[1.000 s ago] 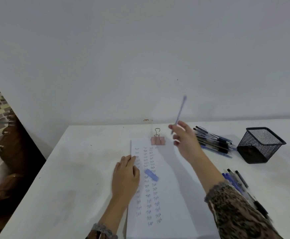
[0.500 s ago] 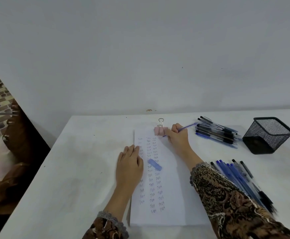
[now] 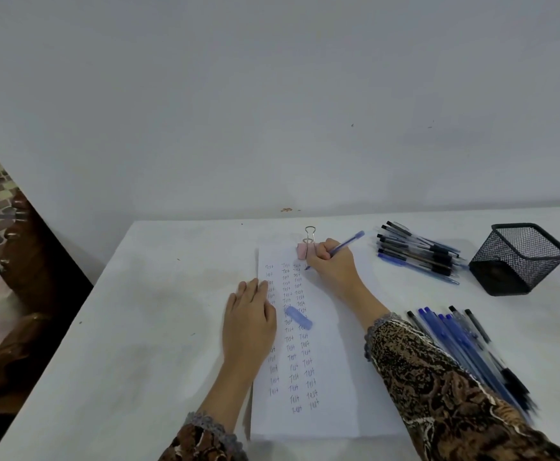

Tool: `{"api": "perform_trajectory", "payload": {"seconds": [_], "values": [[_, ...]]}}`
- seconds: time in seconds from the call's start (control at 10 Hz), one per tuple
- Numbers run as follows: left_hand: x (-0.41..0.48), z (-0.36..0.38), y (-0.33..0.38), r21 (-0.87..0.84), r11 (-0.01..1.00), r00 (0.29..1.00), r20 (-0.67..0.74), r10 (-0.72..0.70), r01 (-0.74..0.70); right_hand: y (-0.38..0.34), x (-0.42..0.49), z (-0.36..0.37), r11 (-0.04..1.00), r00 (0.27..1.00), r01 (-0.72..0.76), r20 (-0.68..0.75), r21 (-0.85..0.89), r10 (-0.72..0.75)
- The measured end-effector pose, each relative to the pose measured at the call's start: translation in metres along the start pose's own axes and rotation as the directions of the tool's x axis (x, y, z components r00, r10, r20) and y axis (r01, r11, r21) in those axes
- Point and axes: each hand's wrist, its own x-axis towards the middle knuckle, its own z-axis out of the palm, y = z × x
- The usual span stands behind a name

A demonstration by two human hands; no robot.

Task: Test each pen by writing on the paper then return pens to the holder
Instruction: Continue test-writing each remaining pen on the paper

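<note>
Writing test in hand: the right hand (image 3: 333, 271) grips a blue pen (image 3: 346, 243), tip at the paper (image 3: 325, 377); the left hand (image 3: 248, 322) lies flat, pinning it. Next, probably, recap and reach right to the holder (image 3: 518, 261).

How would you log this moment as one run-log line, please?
step: pen test | right hand: grips blue pen, tip on paper | left hand: flat on paper | cap: lying on paper
</note>
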Motion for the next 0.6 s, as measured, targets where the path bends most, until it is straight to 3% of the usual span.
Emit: {"api": "perform_trajectory", "payload": {"seconds": [0.4,0.6], "values": [[-0.0004,-0.0024,0.0009,-0.002,1.0,1.0,0.018,-0.011,0.011,-0.0018,0.0035,-0.001,0.998,0.995,0.047,-0.088,-0.049,-0.052],[-0.0012,-0.0037,0.0022,-0.024,1.0,1.0,0.007,-0.01,0.01,0.0005,0.0032,-0.0003,0.999,0.998,0.038,-0.048,-0.004,-0.039]]}}
